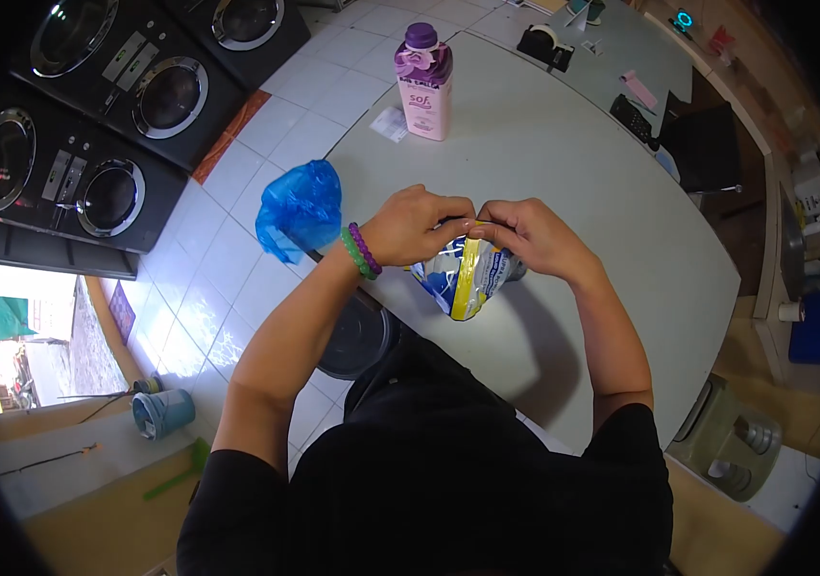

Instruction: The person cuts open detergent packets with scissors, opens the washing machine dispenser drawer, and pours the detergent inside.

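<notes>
A shiny blue, white and yellow plastic packet hangs between my hands, over the near part of the pale table. My left hand, with green and purple beaded bracelets at the wrist, pinches its top edge. Right beside it, the fingers of my right hand are closed on the same edge. The thumbs nearly meet at the yellow band. What is inside the packet is hidden. Farther back on the table stands a pink bottle with a purple cap, its label reading "sof".
A crumpled blue plastic bag is at the table's left edge. A small clear packet lies beside the bottle. Tape dispenser and black phone are at the far right. Front-loading machines line the left; a dark round bin stands below.
</notes>
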The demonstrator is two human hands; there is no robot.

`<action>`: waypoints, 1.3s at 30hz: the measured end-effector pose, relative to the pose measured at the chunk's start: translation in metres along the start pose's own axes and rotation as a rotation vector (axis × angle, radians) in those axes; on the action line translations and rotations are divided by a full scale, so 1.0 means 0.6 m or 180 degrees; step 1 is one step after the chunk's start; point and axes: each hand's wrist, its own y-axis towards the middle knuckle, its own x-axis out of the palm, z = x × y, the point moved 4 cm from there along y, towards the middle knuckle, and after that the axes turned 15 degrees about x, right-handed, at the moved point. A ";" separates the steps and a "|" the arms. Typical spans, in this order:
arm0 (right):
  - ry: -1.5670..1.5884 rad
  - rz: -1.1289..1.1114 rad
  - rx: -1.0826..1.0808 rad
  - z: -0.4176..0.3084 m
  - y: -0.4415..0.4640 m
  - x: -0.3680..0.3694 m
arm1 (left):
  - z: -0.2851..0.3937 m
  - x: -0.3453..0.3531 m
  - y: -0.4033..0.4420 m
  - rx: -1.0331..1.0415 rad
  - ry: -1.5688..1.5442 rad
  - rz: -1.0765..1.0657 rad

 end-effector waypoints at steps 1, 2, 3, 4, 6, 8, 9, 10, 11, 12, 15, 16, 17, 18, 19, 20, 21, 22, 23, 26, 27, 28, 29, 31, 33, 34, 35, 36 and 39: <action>-0.0016 0.0059 -0.0093 0.002 0.003 0.005 | -0.006 -0.001 -0.002 0.0120 0.0243 0.0076; -0.0024 0.0086 -0.0242 0.000 0.012 0.016 | -0.020 -0.006 -0.012 0.0191 0.0526 0.0166; 0.0034 0.0087 -0.0238 0.005 0.030 0.031 | -0.037 -0.016 -0.033 0.0227 0.0831 0.0253; 0.0099 0.0104 -0.0220 0.019 0.045 0.047 | -0.070 -0.061 -0.066 -0.0271 0.1570 0.1087; 0.0368 0.0221 -0.0248 0.058 0.068 0.090 | -0.202 -0.107 -0.177 -0.1480 0.2618 0.2130; 0.0244 0.0275 -0.0230 0.055 0.069 0.104 | -0.447 -0.066 -0.311 -0.3036 0.1783 0.1503; -0.0040 0.0213 -0.0067 0.043 0.066 0.100 | -0.503 -0.046 -0.338 -0.2900 0.0736 0.0880; 0.0144 0.0263 -0.0050 0.044 0.072 0.089 | -0.468 -0.047 -0.328 -0.3393 0.0887 0.0817; 0.0372 0.0277 0.0000 0.050 0.073 0.091 | -0.467 -0.038 -0.324 -0.3395 0.1017 0.1000; 0.0631 0.0278 0.0082 0.055 0.066 0.099 | -0.466 -0.035 -0.322 -0.3341 0.1038 0.1110; 0.0582 0.0233 0.0369 0.063 0.065 0.100 | -0.457 -0.027 -0.320 -0.3059 0.1552 0.1552; 0.0526 0.0258 0.0360 0.065 0.069 0.095 | -0.463 -0.020 -0.312 -0.2796 0.2083 0.1677; 0.0474 0.0217 0.0291 0.061 0.069 0.093 | -0.434 -0.023 -0.291 -0.2498 0.2609 0.1775; 0.0437 0.0190 0.0243 0.052 0.067 0.094 | -0.415 -0.012 -0.265 -0.2004 0.2160 0.1651; 0.0397 0.0162 0.0209 0.046 0.063 0.096 | -0.343 -0.020 -0.212 -0.1515 0.1692 0.1518; 0.0441 0.0118 0.0127 0.044 0.061 0.102 | -0.283 0.000 -0.169 -0.0734 0.0945 0.1265; 0.0465 0.0079 0.0023 0.044 0.064 0.106 | -0.219 0.018 -0.130 0.0050 0.0212 0.1030; 0.0482 0.0031 -0.0096 0.043 0.067 0.108 | -0.157 0.028 -0.098 0.0601 -0.0276 0.0563; 0.0533 0.0007 -0.0178 0.041 0.067 0.108 | -0.121 0.049 -0.086 0.0841 -0.0608 0.0456; 0.0486 -0.0450 0.0218 0.027 0.053 0.098 | -0.080 0.042 -0.076 0.0041 -0.0863 -0.0442; 0.0552 -0.0575 0.0254 0.018 0.047 0.095 | -0.086 0.045 -0.086 0.0382 -0.0688 0.0010; 0.0616 -0.0703 0.0291 0.010 0.040 0.093 | -0.083 0.043 -0.093 0.0128 -0.1003 0.0095; 0.0682 -0.0832 0.0332 0.007 0.035 0.094 | -0.076 0.040 -0.099 -0.0128 -0.1320 0.0181; 0.0701 -0.0841 0.0309 0.007 0.031 0.098 | -0.060 0.035 -0.106 -0.0114 -0.1485 0.0400; 0.0510 -0.0814 0.0257 0.002 0.029 0.100 | -0.045 0.028 -0.106 0.0175 -0.0822 0.0540; 0.0312 -0.0785 0.0214 -0.005 0.028 0.100 | -0.035 0.025 -0.107 0.0322 -0.0485 0.0600; 0.0115 -0.0752 0.0170 -0.010 0.027 0.100 | -0.028 0.026 -0.108 0.0321 -0.0391 0.0568; -0.0043 -0.0668 -0.0033 -0.013 0.027 0.099 | -0.021 0.024 -0.108 0.0323 -0.0291 0.0536; -0.0243 -0.0302 -0.0656 -0.024 0.024 0.097 | -0.005 0.020 -0.111 0.0221 -0.0098 0.0650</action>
